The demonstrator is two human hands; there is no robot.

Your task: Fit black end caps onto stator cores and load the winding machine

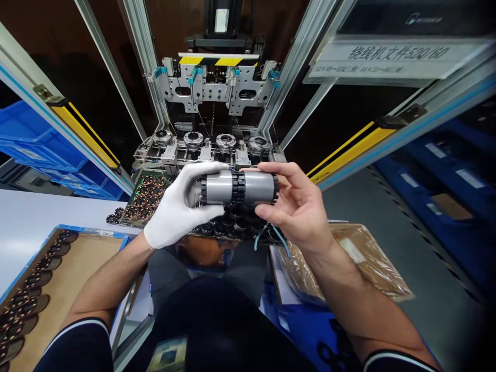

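Level in front of me, two silver stator cores with black toothed end caps lie end to end: the left stator core (pixel 219 188) and the right stator core (pixel 259 187). My left hand (pixel 170 212), in a white glove, grips the left end between thumb and fingers. My bare right hand (pixel 304 206) grips the right end the same way. Beneath them, dark ring-shaped parts (pixel 211 227) fill a surface, partly hidden by my hands. Copper-wound stators (pixel 146 199) lie on a green board to the left. Light-blue handles (pixel 285 247) stick out below my right hand.
Behind my hands stands a machine with several round metal holders (pixel 225 141) in a row. A blue-rimmed tray (pixel 93 230) with wound stators is at left; a plastic-wrapped brown package (pixel 372 258) lies at right. Yellow bars (pixel 87 132) flank the machine opening.
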